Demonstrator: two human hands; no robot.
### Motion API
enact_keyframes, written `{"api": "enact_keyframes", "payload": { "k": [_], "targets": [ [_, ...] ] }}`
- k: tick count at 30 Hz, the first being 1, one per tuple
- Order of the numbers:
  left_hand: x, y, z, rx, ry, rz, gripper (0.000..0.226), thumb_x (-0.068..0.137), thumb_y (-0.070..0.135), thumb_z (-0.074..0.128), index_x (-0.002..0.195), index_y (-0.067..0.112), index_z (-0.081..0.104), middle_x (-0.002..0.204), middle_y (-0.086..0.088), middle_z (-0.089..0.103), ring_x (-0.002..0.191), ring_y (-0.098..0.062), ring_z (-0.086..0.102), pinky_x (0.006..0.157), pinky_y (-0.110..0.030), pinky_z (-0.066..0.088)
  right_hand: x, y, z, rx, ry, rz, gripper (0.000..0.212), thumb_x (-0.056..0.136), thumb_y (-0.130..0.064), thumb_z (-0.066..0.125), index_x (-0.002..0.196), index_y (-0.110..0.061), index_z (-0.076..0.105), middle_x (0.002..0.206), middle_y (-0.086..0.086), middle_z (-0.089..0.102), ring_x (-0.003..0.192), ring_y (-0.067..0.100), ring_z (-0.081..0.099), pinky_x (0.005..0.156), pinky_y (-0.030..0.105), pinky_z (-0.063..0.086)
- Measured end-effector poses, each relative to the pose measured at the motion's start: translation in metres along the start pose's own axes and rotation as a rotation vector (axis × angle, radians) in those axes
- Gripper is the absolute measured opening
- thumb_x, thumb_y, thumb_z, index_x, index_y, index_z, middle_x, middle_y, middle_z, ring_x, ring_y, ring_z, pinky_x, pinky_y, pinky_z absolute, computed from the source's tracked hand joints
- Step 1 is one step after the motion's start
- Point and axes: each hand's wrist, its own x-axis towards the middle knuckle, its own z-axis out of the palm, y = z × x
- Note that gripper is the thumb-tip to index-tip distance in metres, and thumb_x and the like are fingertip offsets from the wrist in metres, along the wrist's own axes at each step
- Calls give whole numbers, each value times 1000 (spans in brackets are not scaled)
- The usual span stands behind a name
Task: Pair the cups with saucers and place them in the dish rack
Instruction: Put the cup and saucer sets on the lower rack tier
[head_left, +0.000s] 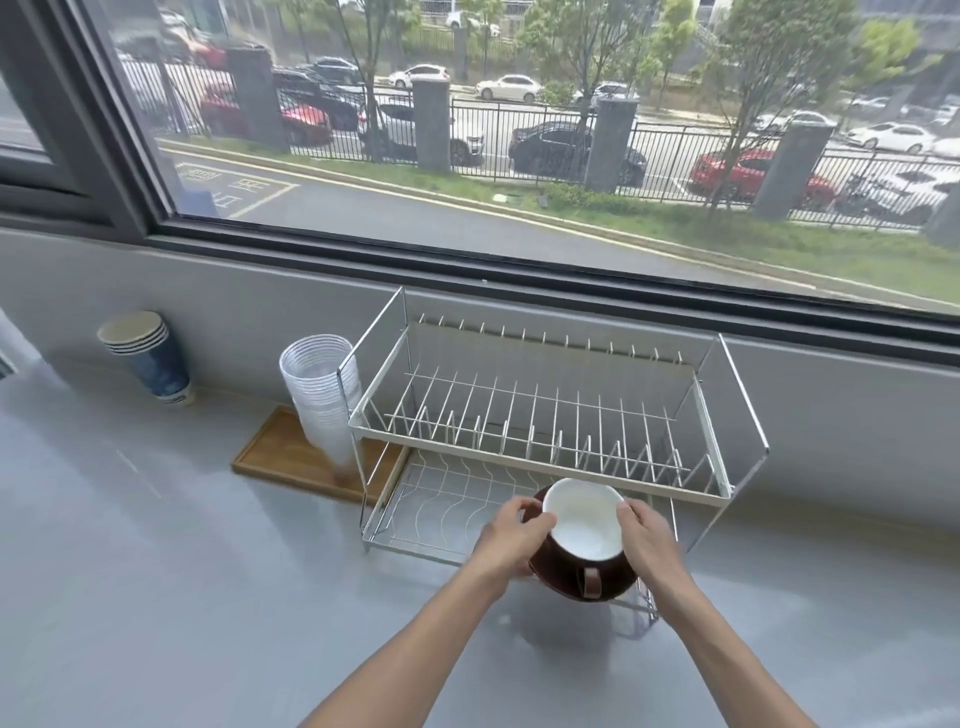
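Note:
A brown cup (586, 525) with a white inside sits on a dark brown saucer (563, 579), its handle pointing toward me. My left hand (511, 535) grips the saucer's left rim and my right hand (647, 532) grips its right rim, thumbs near the cup's lip. The pair is held at the front edge of the lower tier of a white two-tier wire dish rack (540, 415). Both tiers of the rack hold nothing else that I can see.
A stack of clear plastic cups (322, 395) stands on a wooden tray (291, 457) left of the rack. A stack of blue paper cups (150, 358) stands further left by the wall. A grey counter (182, 571) stretches around; a window is behind.

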Motion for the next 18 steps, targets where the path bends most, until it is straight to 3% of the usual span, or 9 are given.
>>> {"api": "enact_keyframes", "payload": {
  "k": [4,8,9,11,12,15,18],
  "targets": [
    [22,5,5,1,0,4,29,82,37,60,111,32,59,112,-6,68,104,-25,68,83,-41,63,23,4,4,-33,-2,32,34,104,-29,39,74,-20,52,73,-4,50,81,25,47,71,38,34],
    [39,7,11,-13,-2,14,32,80,38,61,110,29,59,114,-7,67,109,-28,67,87,-48,61,39,4,6,2,-7,35,27,107,-38,40,119,-27,61,111,-6,57,108,19,48,87,33,36],
    [44,7,12,-17,0,13,30,80,38,61,109,28,58,111,-6,67,108,-28,67,87,-48,61,43,4,7,4,-1,36,28,107,-37,40,117,-23,62,112,-5,57,107,20,49,86,33,37],
    [52,7,14,-37,4,5,22,81,37,61,101,30,57,102,3,63,107,-26,66,87,-48,61,51,3,8,-17,3,26,31,108,-34,39,94,-16,60,98,-1,60,98,24,50,75,33,39],
    [55,7,15,-44,12,0,15,81,37,62,94,31,56,98,7,61,107,-25,66,88,-47,61,54,3,8,-29,-6,27,31,108,-33,39,94,-15,59,99,1,60,98,25,51,77,34,41],
    [64,10,17,-17,22,-10,18,82,38,62,77,30,47,95,5,60,107,-24,65,90,-45,60,63,4,10,-25,-16,36,40,109,-33,39,129,-5,59,132,15,59,119,26,52,109,44,39],
    [70,11,20,19,24,-11,15,82,40,62,80,28,53,106,-5,68,106,-26,67,89,-45,61,71,7,12,-9,-12,48,28,108,-34,39,118,-16,59,117,9,57,111,24,51,100,42,39]
  ]
}}
